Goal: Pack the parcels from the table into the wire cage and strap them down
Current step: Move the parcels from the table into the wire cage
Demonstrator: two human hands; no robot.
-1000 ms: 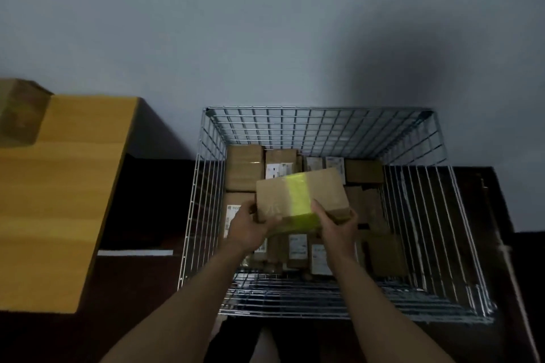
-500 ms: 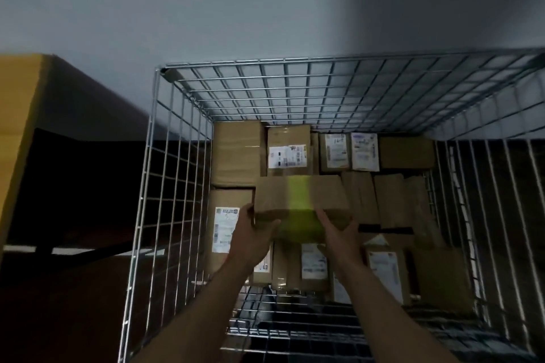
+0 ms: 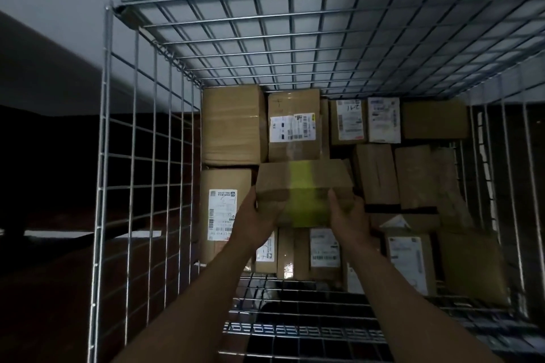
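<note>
Yellow-taped parcel has been lowered deeper into wire cage, frame centre, gripped by left hand and right hand. Released early, it could be tipped by uneven packed parcels below.

Brown cardboard parcel with yellow-green tape band; silver wire cage; white-labelled brown parcels.

forearms: both bare to frame edge (dim light) | left hand: bare | right hand: bare
</note>
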